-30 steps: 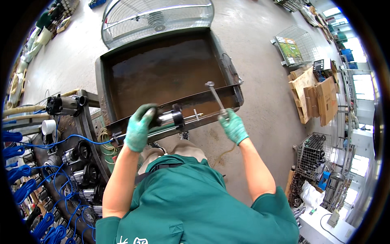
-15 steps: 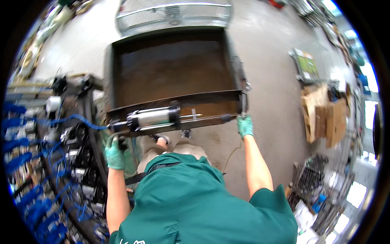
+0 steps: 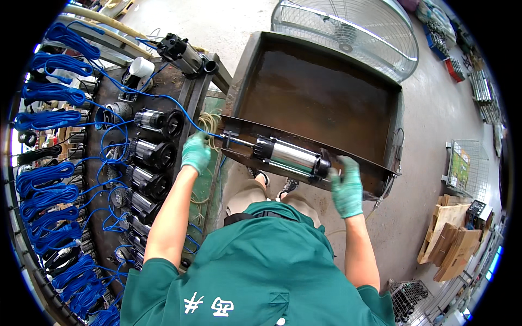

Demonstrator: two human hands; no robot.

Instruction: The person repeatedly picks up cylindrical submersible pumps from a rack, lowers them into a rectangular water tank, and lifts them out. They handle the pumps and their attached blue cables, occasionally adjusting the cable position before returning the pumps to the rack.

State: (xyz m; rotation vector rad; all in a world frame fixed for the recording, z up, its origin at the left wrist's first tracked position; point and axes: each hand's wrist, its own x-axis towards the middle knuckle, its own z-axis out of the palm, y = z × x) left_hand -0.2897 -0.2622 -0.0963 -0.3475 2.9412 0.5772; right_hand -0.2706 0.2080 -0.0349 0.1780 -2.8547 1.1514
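Note:
A silver, black-ended cylindrical pump (image 3: 291, 155) lies on the narrow front ledge of a metal tank (image 3: 231, 89) holding brownish water (image 3: 326, 89). At its left end, a thin metal rod (image 3: 239, 140) passes through a small bracket. My left hand (image 3: 197, 153), in a green glove, is closed beside the rod's outer end, where a blue cable (image 3: 187, 115) passes; what its fingers hold is hidden. My right hand (image 3: 348, 190), also gloved, is beside the pump's right black end. Motion blurs its fingers, and contact with the pump is unclear.
On the left, a dark bench (image 3: 100, 179) carries several similar pumps (image 3: 149, 152) and coiled blue cables (image 3: 49, 182). Another pump (image 3: 182, 54) stands at its far end. Behind the tank is a large caged fan (image 3: 348, 30). Cardboard pieces (image 3: 457, 250) and a wire cage (image 3: 468, 171) stand right.
The view has turned, so the tank appears farther right and tilted. My right hand has come from the ledge's right end to the pump's black end. My left hand stays by the left end.

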